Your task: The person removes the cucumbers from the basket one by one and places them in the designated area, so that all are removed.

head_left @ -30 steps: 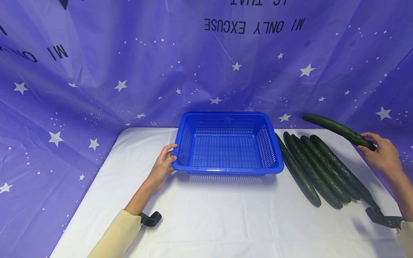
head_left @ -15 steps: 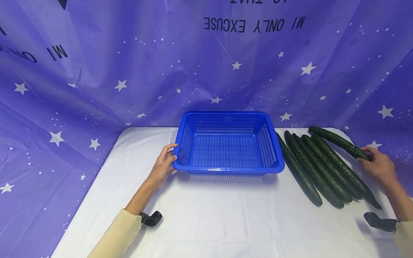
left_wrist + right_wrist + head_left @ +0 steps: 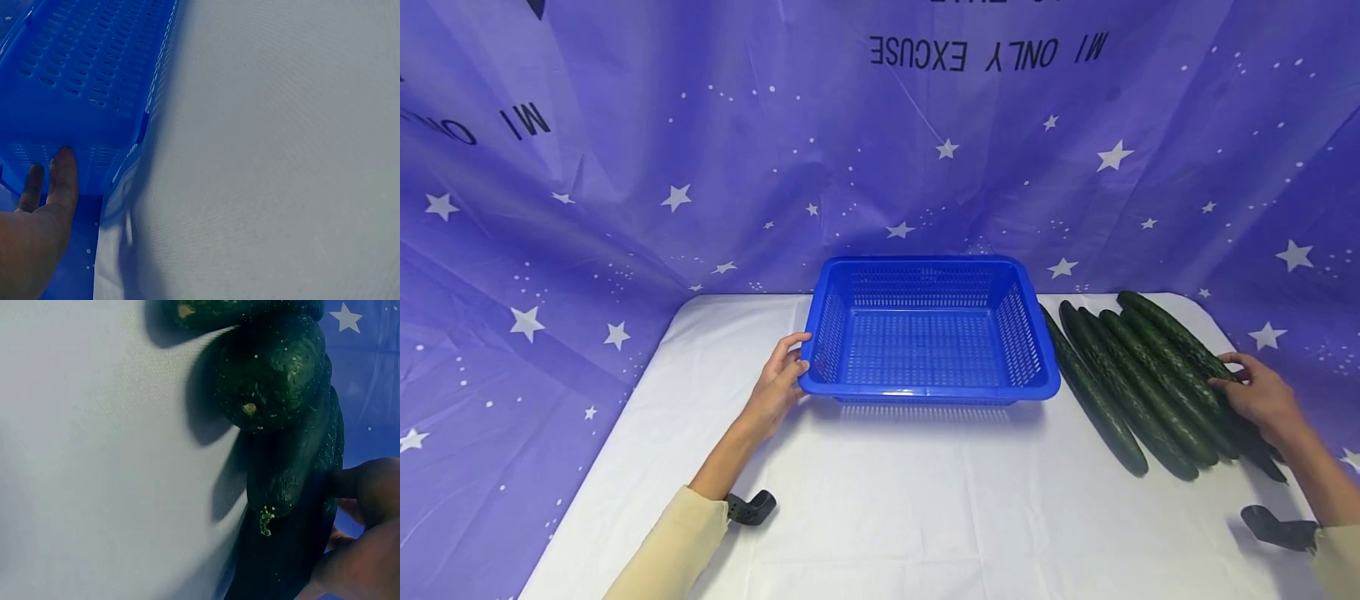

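Note:
A blue plastic basket [image 3: 928, 392] with slotted walls stands in the middle at the back of the table, nothing inside it. My left hand [image 3: 775, 390] holds its left rim near the front corner; in the left wrist view, fingers [image 3: 62, 181] lie against the basket's end wall. On the right, my right hand [image 3: 1262, 400] grips the near part of a long dark green cucumber [image 3: 1176, 333], which lies along the right side of a row. Several other cucumbers [image 3: 1093, 400] lie side by side, slanting from the basket. In the right wrist view their rounded ends [image 3: 269, 381] show.
A white cloth [image 3: 910, 500] covers the table, its front stretch spreading before the basket. Behind hangs a purple star-printed curtain [image 3: 760, 150], close to the table's back edge. Dark devices are worn at the left wrist [image 3: 751, 508] and right wrist [image 3: 1276, 529].
My right hand has lowered the cucumber from above the table's right back corner and moved it left, beside the row. My left hand and the basket have stayed in place.

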A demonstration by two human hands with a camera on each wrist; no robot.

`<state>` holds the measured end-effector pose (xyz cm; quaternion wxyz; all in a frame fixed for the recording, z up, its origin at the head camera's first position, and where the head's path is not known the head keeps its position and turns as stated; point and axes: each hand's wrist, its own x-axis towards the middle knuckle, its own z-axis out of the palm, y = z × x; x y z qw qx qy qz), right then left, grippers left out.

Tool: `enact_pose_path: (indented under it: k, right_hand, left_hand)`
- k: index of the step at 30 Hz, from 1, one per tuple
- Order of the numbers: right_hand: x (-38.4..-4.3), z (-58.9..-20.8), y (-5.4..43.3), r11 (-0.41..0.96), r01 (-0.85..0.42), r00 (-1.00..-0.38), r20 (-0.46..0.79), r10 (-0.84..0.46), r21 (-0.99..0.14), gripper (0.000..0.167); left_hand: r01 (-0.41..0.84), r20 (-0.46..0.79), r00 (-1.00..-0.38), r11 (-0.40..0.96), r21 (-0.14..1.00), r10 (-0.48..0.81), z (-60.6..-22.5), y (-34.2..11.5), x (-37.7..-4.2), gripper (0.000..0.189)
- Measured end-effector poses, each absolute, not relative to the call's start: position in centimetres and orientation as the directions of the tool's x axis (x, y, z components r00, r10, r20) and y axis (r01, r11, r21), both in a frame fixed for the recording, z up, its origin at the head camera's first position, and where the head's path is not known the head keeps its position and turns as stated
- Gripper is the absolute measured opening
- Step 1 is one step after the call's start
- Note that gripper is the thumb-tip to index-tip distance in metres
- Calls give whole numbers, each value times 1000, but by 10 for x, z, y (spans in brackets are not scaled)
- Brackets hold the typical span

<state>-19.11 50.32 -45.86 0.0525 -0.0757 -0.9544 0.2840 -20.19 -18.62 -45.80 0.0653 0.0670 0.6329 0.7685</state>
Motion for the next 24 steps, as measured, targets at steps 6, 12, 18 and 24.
enact_pose_path:
  k: [6,12,18,24]
  right_hand:
    - [-186,-458,505,823,133,-986,12,168,-552,44]
    - [-183,-458,511,800,107,-992,-9,126,-591,43]
    - [-179,-460,511,787,78,-995,8,104,-613,45]
    - [-183,-458,504,815,20,-993,85,84,-579,47]
  left_hand:
    - [-25,13,-982,-201,979,186,-459,-186,-200,49]
    - [-27,11,-982,-198,980,188,-458,-185,-199,51]
    - [-29,8,-980,-181,983,200,-456,-187,-199,48]
    - [-22,13,-978,-162,987,210,-455,-189,-199,48]
